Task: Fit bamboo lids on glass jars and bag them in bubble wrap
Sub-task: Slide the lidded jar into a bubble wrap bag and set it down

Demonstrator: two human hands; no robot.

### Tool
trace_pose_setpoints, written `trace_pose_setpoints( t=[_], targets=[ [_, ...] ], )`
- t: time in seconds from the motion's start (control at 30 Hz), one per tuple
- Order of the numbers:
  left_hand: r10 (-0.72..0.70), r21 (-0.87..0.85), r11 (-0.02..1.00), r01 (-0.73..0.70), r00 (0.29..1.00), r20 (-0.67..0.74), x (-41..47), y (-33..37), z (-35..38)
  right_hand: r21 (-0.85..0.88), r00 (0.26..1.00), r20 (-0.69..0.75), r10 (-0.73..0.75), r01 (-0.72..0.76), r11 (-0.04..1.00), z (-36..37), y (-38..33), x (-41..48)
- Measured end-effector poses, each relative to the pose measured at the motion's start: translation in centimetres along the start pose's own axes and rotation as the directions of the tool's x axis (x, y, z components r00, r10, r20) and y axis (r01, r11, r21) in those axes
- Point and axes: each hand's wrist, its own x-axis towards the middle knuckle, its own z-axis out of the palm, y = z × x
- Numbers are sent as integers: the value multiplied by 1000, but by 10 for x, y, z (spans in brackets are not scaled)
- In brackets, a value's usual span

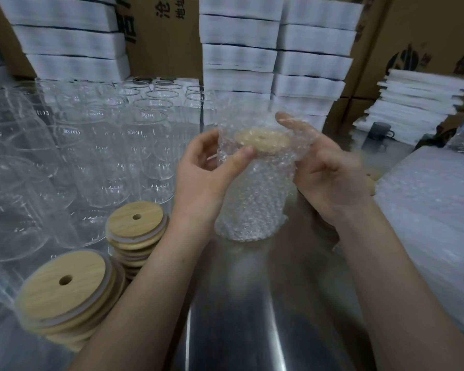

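A glass jar with a round bamboo lid (261,140) stands inside a clear bubble wrap bag (252,199) on the steel table (252,303). My left hand (206,178) pinches the bag's open top at its left rim, thumb lying across the front beside the lid. My right hand (324,170) grips the bag's right side, with fingers reaching behind the mouth of the bag. Two stacks of bamboo lids with centre holes lie to the left: a near stack (65,293) and a farther stack (135,231).
Several rows of bare glass jars (97,145) fill the left of the table. A pile of bubble wrap bags (429,218) lies at the right. White foam stacks (276,54) and cardboard boxes (418,30) stand behind. A dark mug (379,132) sits far right.
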Motion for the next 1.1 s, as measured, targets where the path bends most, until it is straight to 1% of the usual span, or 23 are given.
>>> trace_pose_setpoints(
  t=[0.07,0.17,0.2,0.27,0.37,0.47,0.6,0.7,0.8,0.93,1.1],
  targets=[
    [-5,-7,1000,5,1000,-20,-2,3,0,-74,1000,10,9,-8,997,0,-1,0],
    [-16,-8,1000,16,999,-29,-3,5,1,-199,999,-54,4,-14,980,-1,-1,3],
    [-23,-29,999,22,999,-33,-3,6,0,-224,997,-75,3,-20,974,-1,-1,3],
    [-27,-97,995,21,998,-57,-2,7,0,-210,993,-118,-12,-13,978,0,2,4],
    [8,-114,993,-21,994,-111,-1,8,1,-172,974,-208,-92,56,984,2,4,5],
    [72,-111,990,-88,988,-137,-2,10,1,-245,941,-285,-185,115,963,2,5,6],
    [151,-49,986,-159,978,-143,-3,13,1,-325,916,-295,-273,172,930,5,4,5],
    [154,-17,987,-158,980,-122,-4,15,2,-331,898,-293,-329,227,916,7,4,4],
    [173,-5,985,-175,975,-138,-3,16,2,-313,893,-289,-345,252,916,10,5,3],
    [156,-86,981,-175,969,-192,1,13,1,-281,901,-280,-332,254,926,9,7,4],
    [97,-120,986,-115,985,-143,3,6,-1,-192,925,-255,-281,237,952,8,10,5]
  ],
)
